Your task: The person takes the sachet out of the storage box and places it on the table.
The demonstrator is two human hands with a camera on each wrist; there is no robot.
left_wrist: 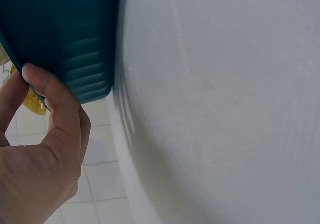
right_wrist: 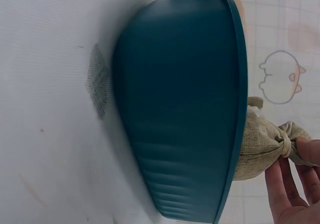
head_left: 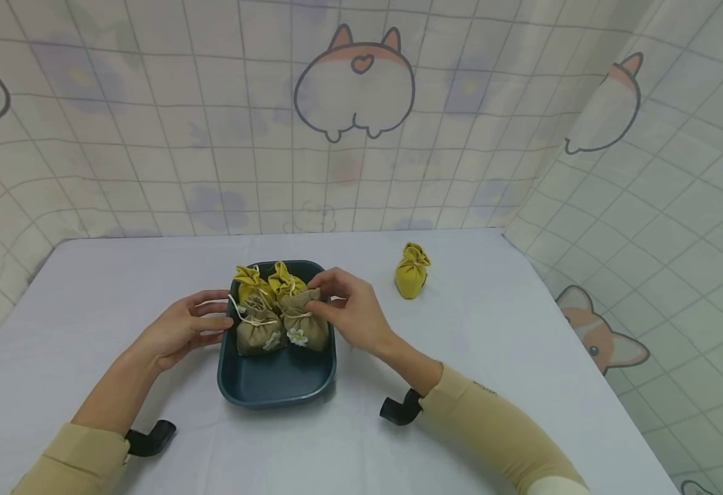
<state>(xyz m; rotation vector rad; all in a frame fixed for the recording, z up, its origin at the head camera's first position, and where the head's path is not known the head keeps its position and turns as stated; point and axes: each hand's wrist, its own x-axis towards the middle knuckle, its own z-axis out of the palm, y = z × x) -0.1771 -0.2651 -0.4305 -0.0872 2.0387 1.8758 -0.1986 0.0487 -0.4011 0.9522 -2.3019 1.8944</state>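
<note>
A dark teal plastic basin [head_left: 274,379] stands on the table with drawstring pouches in its far part. My left hand [head_left: 189,324] pinches its left rim; in the left wrist view the thumb and fingers meet at the edge. With thumb and fingers, my right hand [head_left: 361,313] grips the gathered neck of a beige linen pouch [head_left: 311,331] bearing a white flower. The right wrist view shows this linen pouch [right_wrist: 257,146] upright, its body partly behind the rim. Left of it sits another beige pouch [head_left: 254,338]. Behind them are two yellow pouches, one [head_left: 248,276] left, one [head_left: 283,278] right.
Another yellow pouch [head_left: 411,275] stands on the white-covered table [head_left: 491,385], right of the basin near the back. A grid-patterned curtain [head_left: 225,151] with cartoon animals hangs behind. Black curved pieces [head_left: 401,409] stick out at both wrists.
</note>
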